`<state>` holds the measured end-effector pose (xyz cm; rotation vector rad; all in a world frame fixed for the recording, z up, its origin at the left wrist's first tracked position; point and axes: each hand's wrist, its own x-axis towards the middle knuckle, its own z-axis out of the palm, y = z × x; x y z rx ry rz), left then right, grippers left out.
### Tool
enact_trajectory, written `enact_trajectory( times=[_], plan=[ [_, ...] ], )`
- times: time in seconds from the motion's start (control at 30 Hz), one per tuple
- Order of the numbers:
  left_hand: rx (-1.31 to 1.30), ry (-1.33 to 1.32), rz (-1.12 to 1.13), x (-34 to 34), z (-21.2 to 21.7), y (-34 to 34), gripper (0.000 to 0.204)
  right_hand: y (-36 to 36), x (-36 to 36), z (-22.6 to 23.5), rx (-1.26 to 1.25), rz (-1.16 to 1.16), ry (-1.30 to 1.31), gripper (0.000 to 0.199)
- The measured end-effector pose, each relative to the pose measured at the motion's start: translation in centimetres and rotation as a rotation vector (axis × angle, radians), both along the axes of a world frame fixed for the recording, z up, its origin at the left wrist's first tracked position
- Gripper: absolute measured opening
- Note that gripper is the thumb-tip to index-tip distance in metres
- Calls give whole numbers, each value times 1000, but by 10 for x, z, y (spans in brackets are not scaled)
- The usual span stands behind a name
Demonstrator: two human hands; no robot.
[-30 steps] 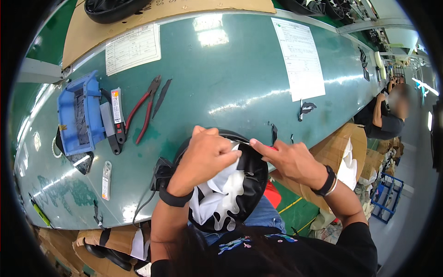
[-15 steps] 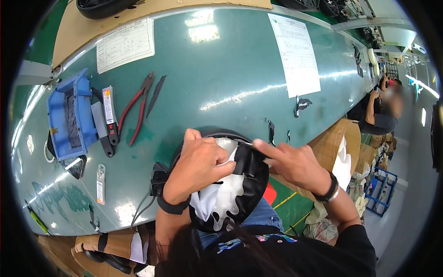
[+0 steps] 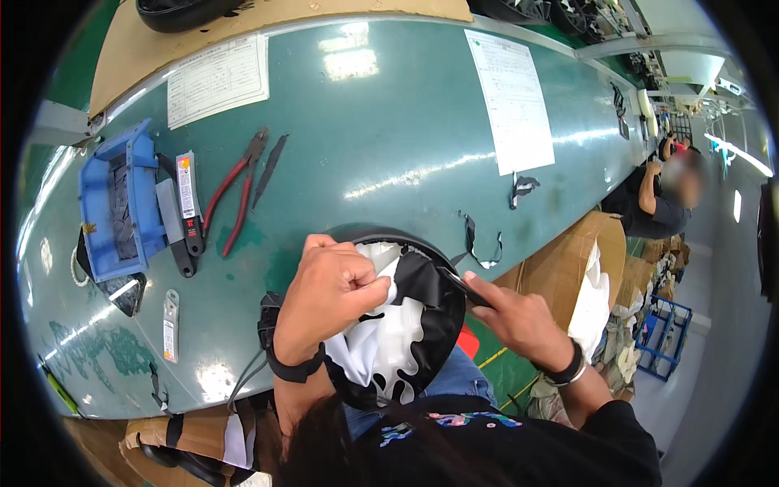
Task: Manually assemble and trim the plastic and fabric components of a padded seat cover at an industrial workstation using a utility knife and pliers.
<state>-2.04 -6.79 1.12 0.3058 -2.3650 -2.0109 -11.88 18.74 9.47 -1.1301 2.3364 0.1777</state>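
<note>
A round black shell sits between my hands at the table's near edge, over my lap. Inside it are black, leather-like material with a wavy cut edge, white cloth and a white moulded piece. My left hand is closed on the left side of the shell's rim and lining; its fingertips are partly hidden. In my right hand is a dark-handled knife, its thin blade touching the black material along the right rim.
At the left lie a blue bin, utility knives, red-handled cutters and a blade case. Black scraps lie beyond the shell. Paper sheets rest farther back. A cardboard box stands at right; another person sits beyond.
My right hand has drawn back slightly down and right, so the knife handle now shows. A thin curled scrap now lies on the table beyond the rim. My left hand keeps its hold.
</note>
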Motion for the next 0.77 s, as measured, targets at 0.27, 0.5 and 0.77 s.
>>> enact_trajectory(
  times=[0.27,0.5,0.77],
  plan=[
    [-103,16,-66,-2,-3,6,31,-51,-44,4,-9,337,-38,57],
    [565,231,365,10,-6,-19,38,0,1,-2,0,-2,-25,58],
    [831,1086,582,109,-99,-61,29,40,67,-21,39,-295,37,69]
  ],
)
